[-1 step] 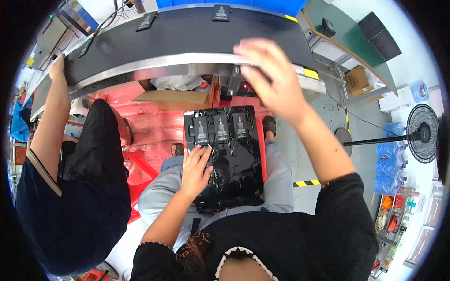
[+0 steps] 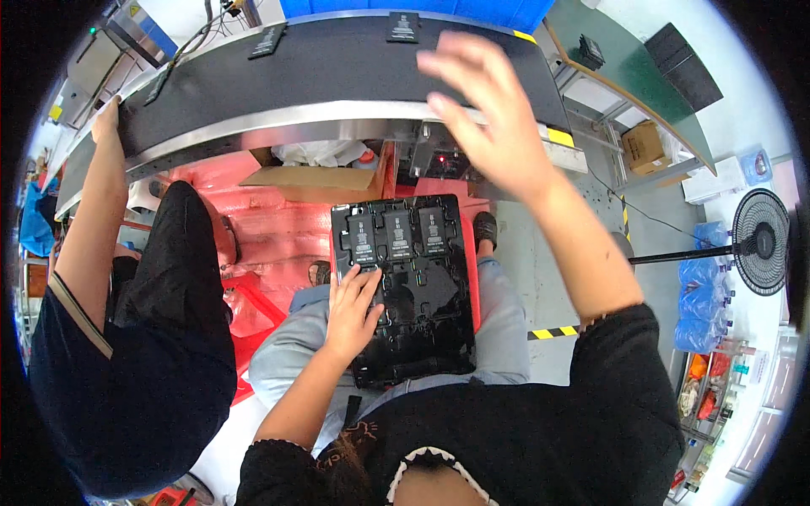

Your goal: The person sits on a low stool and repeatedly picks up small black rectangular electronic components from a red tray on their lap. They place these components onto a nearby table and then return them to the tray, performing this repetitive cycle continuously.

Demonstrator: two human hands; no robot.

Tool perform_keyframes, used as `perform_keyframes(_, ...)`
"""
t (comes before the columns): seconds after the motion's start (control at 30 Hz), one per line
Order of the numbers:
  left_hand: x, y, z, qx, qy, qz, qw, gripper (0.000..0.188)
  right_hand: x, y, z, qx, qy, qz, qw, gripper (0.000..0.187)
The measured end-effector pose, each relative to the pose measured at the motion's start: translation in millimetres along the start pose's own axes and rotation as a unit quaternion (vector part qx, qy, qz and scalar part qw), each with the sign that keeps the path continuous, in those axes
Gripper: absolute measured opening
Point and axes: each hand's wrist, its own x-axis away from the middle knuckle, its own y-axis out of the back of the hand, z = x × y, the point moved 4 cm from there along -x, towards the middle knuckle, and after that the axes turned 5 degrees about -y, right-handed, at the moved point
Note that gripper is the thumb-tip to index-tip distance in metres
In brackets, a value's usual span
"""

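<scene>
A black moulded plastic tray (image 2: 422, 358) lies across my lap. Three flat black phone batteries with pale print fill its far row: a left one (image 2: 362, 234), a middle one (image 2: 396, 234) and a right one (image 2: 432, 230). Fingers spread, my left hand (image 2: 350, 314) rests on the tray's left side, just below the left battery. My right hand (image 2: 498, 126) is raised over the near edge of a black conveyor belt (image 2: 329, 72), fingers apart and holding nothing. Another battery (image 2: 402, 28) lies on the belt, a little beyond and left of those fingers.
Farther left on the belt lie two more batteries (image 2: 267, 40) (image 2: 155, 87). A co-worker's hand (image 2: 105, 121) touches the belt's left end. An open cardboard box (image 2: 316, 181) stands under the belt. At the right are a green table (image 2: 641, 84) and a black fan (image 2: 759, 240).
My right hand has moved up and away from me, farther over the belt toward the battery there. My left hand stays on the tray. The belt batteries have shifted slightly right.
</scene>
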Motion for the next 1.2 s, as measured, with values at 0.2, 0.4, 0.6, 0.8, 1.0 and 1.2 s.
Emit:
perform_keyframes(0.2, -42, 81, -31, 0.076, -0.064, -0.074, 0.992, 0.046, -89, -46, -156, 0.165, -0.172, 0.238, 0.942, 0.088)
perform_keyframes(0.4, -208, 217, -29, -0.210, -0.236, -0.252, 0.914, 0.046, -112, -15, -172, 0.199, -0.228, 0.381, 0.874, 0.056)
perform_keyframes(0.6, -390, 210, 92, -0.173, -0.038, 0.042, 0.983, 0.078, -63, 60, -78, -0.025, -0.158, 0.113, 0.981, 0.019)
perform_keyframes(0.8, -359, 217, 18, -0.114, 0.058, 0.096, 0.987, 0.084, 56, 49, 6, -0.284, -0.202, 0.378, 0.858, 0.025)
perform_keyframes(1.0, -319, 190, -13, -0.185, -0.094, -0.133, 0.969, 0.071, 221, -55, 17, -0.195, -0.335, 0.373, 0.843, 0.025)
perform_keyframes(1.2, -167, 138, -73, -0.092, -0.232, -0.159, 0.955, 0.080, 240, -47, 29, -0.030, -0.256, 0.167, 0.952, 0.030)
